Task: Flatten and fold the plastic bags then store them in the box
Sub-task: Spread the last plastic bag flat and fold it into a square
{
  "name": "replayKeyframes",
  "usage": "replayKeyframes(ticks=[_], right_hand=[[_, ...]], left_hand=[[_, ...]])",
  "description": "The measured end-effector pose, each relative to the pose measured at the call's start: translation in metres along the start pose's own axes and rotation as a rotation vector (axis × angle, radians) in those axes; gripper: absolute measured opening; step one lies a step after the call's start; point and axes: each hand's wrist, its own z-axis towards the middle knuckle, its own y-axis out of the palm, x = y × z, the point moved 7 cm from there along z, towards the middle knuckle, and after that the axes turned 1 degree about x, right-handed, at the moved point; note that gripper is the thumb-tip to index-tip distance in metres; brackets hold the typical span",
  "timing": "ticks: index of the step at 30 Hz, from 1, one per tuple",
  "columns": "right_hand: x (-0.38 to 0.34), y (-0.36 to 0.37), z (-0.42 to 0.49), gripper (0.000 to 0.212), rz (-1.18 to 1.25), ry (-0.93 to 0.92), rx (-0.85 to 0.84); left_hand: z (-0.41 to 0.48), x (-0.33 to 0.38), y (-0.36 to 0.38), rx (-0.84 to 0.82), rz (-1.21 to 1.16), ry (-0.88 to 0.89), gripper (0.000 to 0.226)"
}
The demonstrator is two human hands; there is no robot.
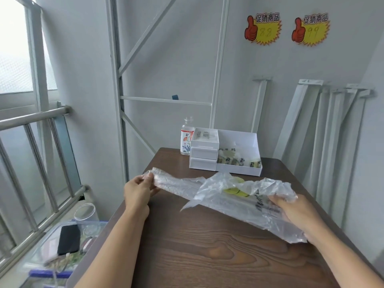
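Note:
A clear plastic bag [220,196] with yellow and black print stretches across the brown wooden table [207,256]. My left hand [139,190] pinches its bunched left end, lifted just above the table's left edge. My right hand [295,213] grips the crumpled right part, which drapes over the fingers. The white box [239,150] stands at the table's far side; its open right compartment holds several folded printed bags.
The box's left part has two small drawers [204,156] with a tray on top. A glass bottle [187,138] stands behind it. A clear bin [62,242] with a phone and a jar sits left, below the table. Metal railing at left, white brackets lean right.

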Motion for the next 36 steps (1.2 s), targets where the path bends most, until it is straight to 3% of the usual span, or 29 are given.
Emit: replayKeyframes(ticks=[3, 9, 12, 15, 19, 20, 24, 26, 28, 30, 32, 36], right_hand=[[0.006, -0.01, 0.0, 0.021, -0.027, 0.035, -0.01], [0.011, -0.016, -0.003, 0.057, 0.019, 0.019, -0.002], [0.002, -0.016, -0.012, 0.052, 0.016, 0.012, -0.011], [-0.004, -0.016, -0.016, 0.05, 0.014, -0.053, -0.036], [-0.003, -0.019, -0.019, 0.038, 0.03, -0.137, -0.058], [-0.002, -0.02, -0.02, 0.034, 0.038, -0.148, -0.06], [0.001, -0.019, -0.019, 0.027, 0.046, -0.179, -0.056], [0.004, -0.019, -0.017, 0.033, 0.039, -0.173, -0.044], [0.005, -0.02, -0.015, 0.038, 0.045, -0.167, -0.026], [0.007, -0.022, -0.011, 0.023, 0.048, -0.181, -0.004], [0.011, -0.024, -0.009, 0.011, 0.036, -0.161, 0.025], [0.022, -0.033, -0.003, 0.01, 0.035, -0.102, 0.066]], left_hand=[[0.004, -0.002, 0.0, -0.03, -0.012, -0.033, 0.017], [0.0, -0.002, 0.01, -0.163, -0.031, -0.1, 0.022], [-0.002, 0.002, 0.013, -0.269, 0.017, -0.096, 0.034], [-0.005, 0.005, 0.017, -0.347, -0.005, -0.081, 0.019], [-0.008, 0.006, 0.023, -0.533, 0.018, -0.099, 0.056], [-0.008, 0.006, 0.022, -0.524, 0.053, -0.091, 0.058], [-0.008, 0.01, 0.016, -0.349, 0.213, 0.044, 0.027], [-0.002, 0.014, 0.009, -0.24, 0.228, 0.124, 0.025], [0.003, 0.019, 0.0, -0.146, 0.232, 0.168, 0.025], [0.004, 0.023, -0.004, -0.103, 0.267, 0.212, 0.031], [0.0, 0.028, -0.003, -0.103, 0.369, 0.297, 0.036], [-0.005, 0.037, 0.003, -0.137, 0.573, 0.421, 0.041]])
